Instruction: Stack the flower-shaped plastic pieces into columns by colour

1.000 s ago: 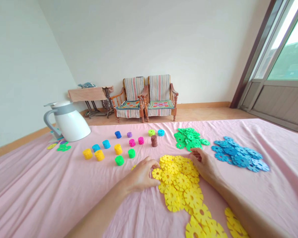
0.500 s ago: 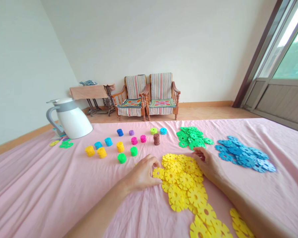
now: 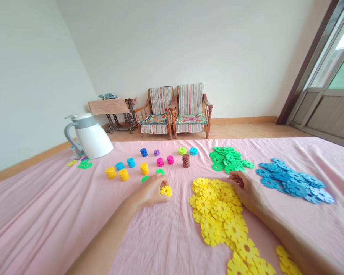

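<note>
My left hand (image 3: 149,192) pinches a yellow flower-shaped plastic disc (image 3: 166,191) between its fingers. It sits just in front of two green stacks, a lower one (image 3: 145,178) and another (image 3: 159,172), partly hidden behind the hand. My right hand (image 3: 246,191) rests open against the edge of a large pile of yellow discs (image 3: 215,211), with fingertips near its upper right side. Further yellow discs (image 3: 286,263) lie at the lower right by my right forearm.
Small coloured stacks (image 3: 144,168) and a brown stack (image 3: 185,160) stand on the pink sheet (image 3: 46,214). Green discs (image 3: 228,160) and blue discs (image 3: 292,181) lie in piles. A white jug (image 3: 88,136) stands at the left, with two wooden armchairs (image 3: 173,110) behind.
My left hand has moved left, away from the yellow pile, now carrying a yellow disc. The disc by the pile's left edge has gone. My right hand stays at the pile.
</note>
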Available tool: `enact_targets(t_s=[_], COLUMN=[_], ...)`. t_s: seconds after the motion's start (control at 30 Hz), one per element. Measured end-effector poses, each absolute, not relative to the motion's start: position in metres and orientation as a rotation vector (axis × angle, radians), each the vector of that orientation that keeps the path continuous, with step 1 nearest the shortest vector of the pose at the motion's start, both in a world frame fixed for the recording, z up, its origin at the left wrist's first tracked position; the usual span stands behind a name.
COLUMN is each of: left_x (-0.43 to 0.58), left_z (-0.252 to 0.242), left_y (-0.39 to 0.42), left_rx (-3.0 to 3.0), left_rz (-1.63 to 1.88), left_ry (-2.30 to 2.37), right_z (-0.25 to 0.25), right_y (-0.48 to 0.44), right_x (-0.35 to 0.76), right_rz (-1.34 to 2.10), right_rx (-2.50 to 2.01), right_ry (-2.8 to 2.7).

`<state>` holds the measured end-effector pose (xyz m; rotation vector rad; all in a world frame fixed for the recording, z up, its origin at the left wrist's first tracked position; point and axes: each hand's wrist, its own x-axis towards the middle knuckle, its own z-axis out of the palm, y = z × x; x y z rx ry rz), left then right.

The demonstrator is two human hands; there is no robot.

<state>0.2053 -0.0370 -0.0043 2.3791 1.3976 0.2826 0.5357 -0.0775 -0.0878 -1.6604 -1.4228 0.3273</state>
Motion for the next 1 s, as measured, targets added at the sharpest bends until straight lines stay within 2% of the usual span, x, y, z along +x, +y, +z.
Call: enact_targets(t_s=[1.0], left_x=[0.2027], left_z=[-0.0052], left_y=[-0.0378], left_rx=[2.388], left_rz=[0.261], left_ry=[1.364], right_z=[-0.0947], right_y=[-0.0738], right_x=[0.5397], right_rz=[0.345], right_rx=[-1.618], right_ry=[-1.447])
